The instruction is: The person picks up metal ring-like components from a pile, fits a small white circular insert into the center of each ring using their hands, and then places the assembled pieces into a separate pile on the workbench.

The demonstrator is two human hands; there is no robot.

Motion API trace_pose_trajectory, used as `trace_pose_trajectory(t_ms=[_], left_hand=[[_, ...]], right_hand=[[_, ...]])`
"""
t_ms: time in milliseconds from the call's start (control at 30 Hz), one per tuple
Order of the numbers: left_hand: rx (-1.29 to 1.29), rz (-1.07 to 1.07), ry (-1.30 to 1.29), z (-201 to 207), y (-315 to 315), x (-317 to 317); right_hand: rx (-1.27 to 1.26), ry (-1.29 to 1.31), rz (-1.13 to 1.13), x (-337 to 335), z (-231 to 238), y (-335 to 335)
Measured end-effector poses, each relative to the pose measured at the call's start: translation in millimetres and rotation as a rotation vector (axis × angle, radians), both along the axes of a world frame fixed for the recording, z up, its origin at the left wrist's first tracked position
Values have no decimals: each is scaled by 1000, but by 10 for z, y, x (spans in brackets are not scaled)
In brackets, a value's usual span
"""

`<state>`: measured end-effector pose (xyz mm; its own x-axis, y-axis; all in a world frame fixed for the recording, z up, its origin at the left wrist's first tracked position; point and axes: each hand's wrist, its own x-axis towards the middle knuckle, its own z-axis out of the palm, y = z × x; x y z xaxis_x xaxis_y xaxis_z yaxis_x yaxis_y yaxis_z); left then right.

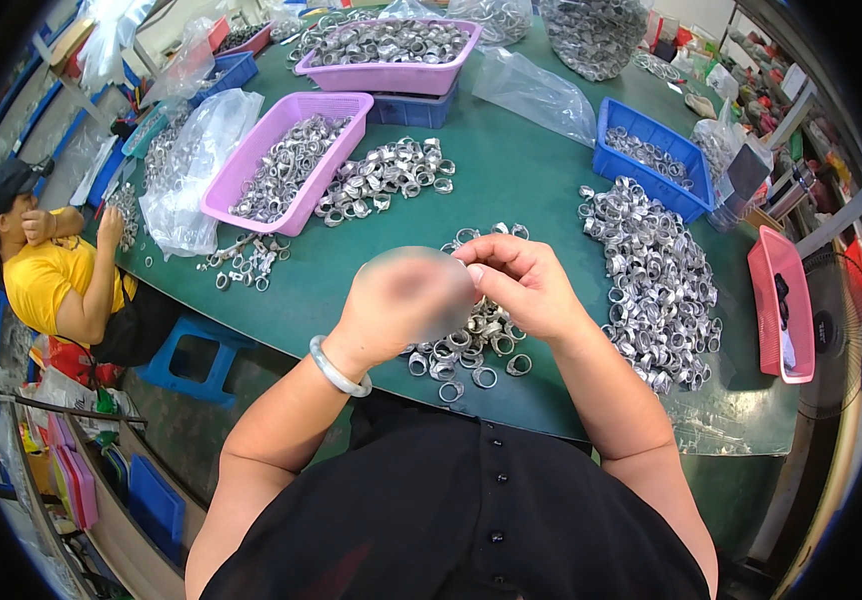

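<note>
My left hand (pixel 401 300), with a pale bangle (pixel 339 368) on its wrist, is raised over the near part of the green table. A blurred patch covers its fingers, so their grip does not show. Close against it, my right hand (pixel 529 288) has thumb and forefinger pinched together; whatever lies between them is too small or hidden to make out. Below and between both hands lies a small heap of silver-coloured metal rings (pixel 459 350), partly covered by them. A larger heap of similar rings (pixel 656 285) spreads to the right of my right hand.
The green table (pixel 541 190) also bears a tilted pink basket (pixel 216 205) of rings, another ring heap (pixel 391 178), a stacked pink basket (pixel 391 78) and a blue basket (pixel 691 205). A pink basket (pixel 766 300) stands right. A person in yellow (pixel 61 270) sits left near a blue stool (pixel 191 375).
</note>
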<state>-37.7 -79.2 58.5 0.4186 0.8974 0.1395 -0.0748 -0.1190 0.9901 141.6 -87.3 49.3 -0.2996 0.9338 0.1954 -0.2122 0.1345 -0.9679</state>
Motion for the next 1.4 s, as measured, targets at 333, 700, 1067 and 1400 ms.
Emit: trace_pose_trajectory(t_ms=[333,700,1067,1400], left_hand=[[56,-32,-17,-9,-5,8],[99,-35,-30,-28,-15,5],[-11,-17,-7,31,-46,-39],[11,-11,-2,23,-56,-45]], right_hand=[[40,-39,-25,-1,-45,6],[82,-81,-77,-15,-24,-21],[177,-148,-123,-56,41,-89],[153,-213,-42,-20,84,-114]])
